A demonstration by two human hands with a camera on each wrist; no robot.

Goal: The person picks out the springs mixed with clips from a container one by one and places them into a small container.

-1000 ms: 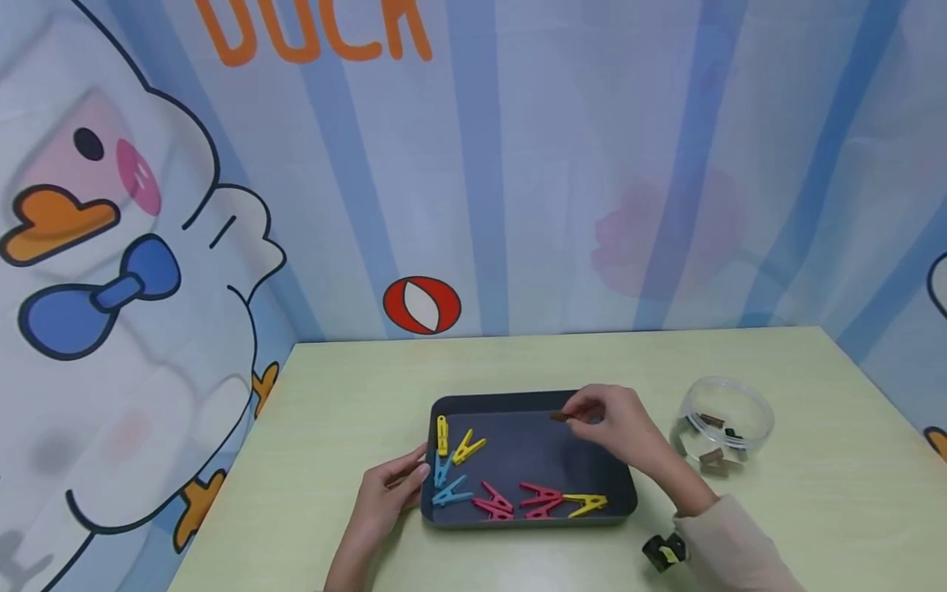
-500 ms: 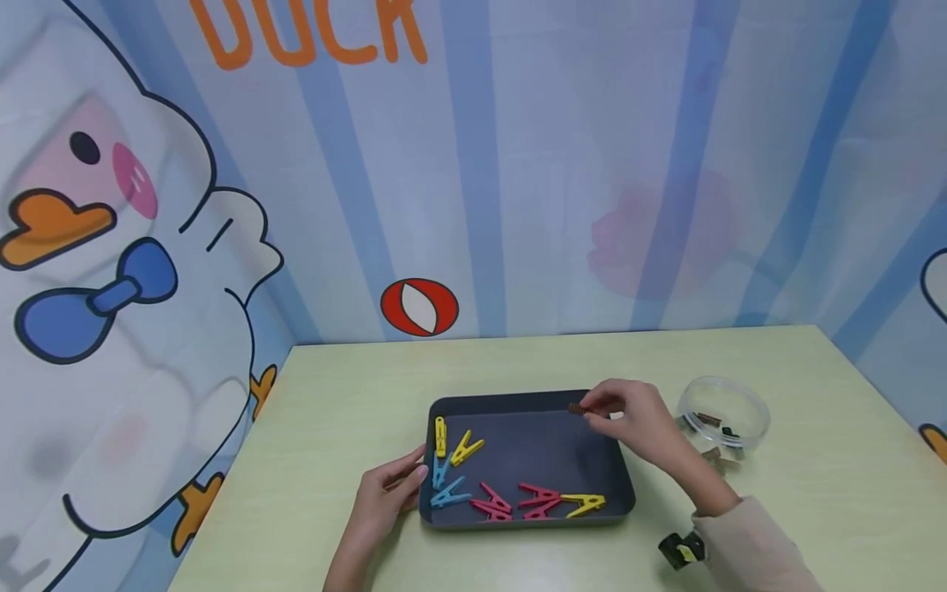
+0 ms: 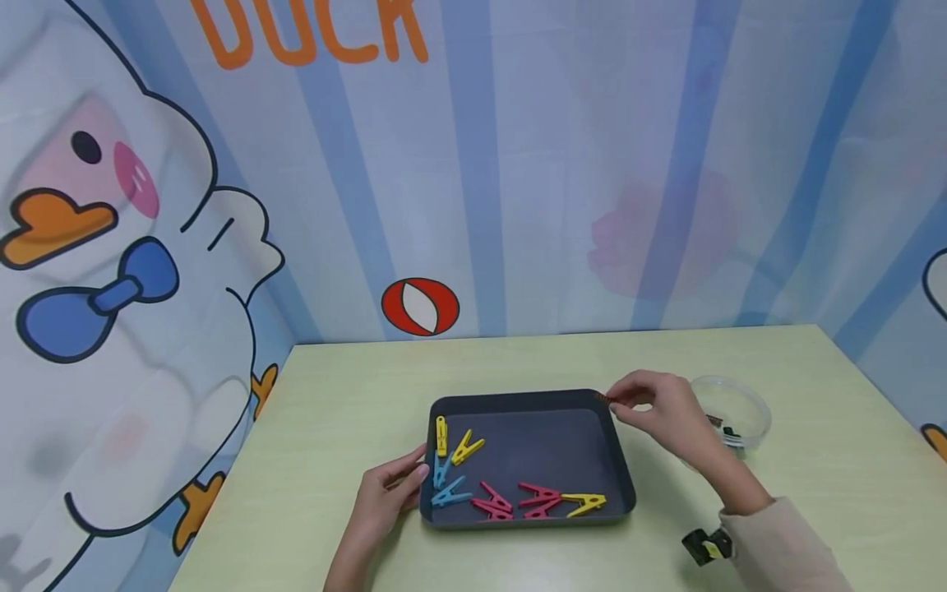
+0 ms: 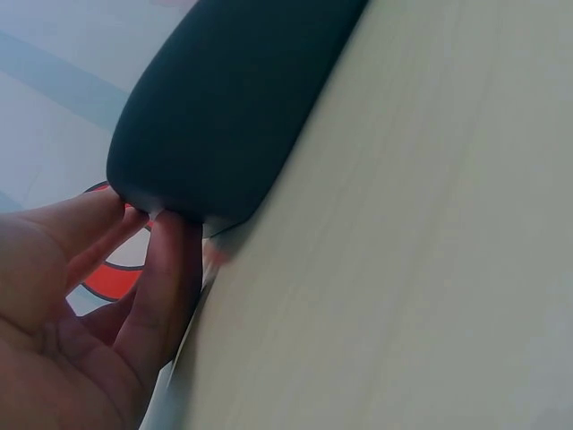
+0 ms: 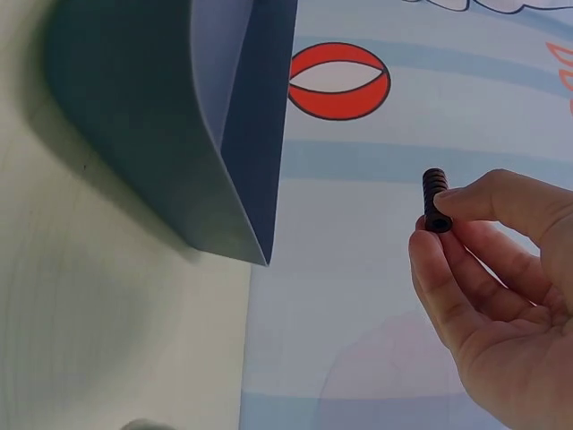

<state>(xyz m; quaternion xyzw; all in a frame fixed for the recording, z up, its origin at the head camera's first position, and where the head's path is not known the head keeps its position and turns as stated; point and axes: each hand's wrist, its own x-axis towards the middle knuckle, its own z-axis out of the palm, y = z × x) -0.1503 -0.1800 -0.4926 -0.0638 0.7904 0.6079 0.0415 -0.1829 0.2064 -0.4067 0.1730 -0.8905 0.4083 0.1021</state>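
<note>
My right hand [image 3: 666, 411] pinches a small brown ribbed tube [image 5: 436, 199] between thumb and fingertips. In the head view the tube is level with the back right corner of a dark grey rectangular tray [image 3: 547, 444]; the right wrist view shows it apart from the tray's rim. My left hand [image 3: 385, 491] holds the tray's left end, fingertips and thumb against its wall. Inside the tray lie yellow clothespins [image 3: 468, 448] and blue clothespins [image 3: 450, 492] at the left. Pink clothespins [image 3: 494, 497] and another yellow clothespin [image 3: 584, 503] lie along the front.
A round clear plastic tub [image 3: 747, 403] with small brown and dark pieces stands right of the tray, partly hidden by my right hand. The pale table [image 3: 355, 386] ends at a striped cartoon backdrop [image 3: 540, 164]. A black device [image 3: 706, 547] sits by my right sleeve.
My right hand has moved right and slightly back with the ribbed tube, from over the tray to its back right corner. My left hand and the clothespins have stayed put.
</note>
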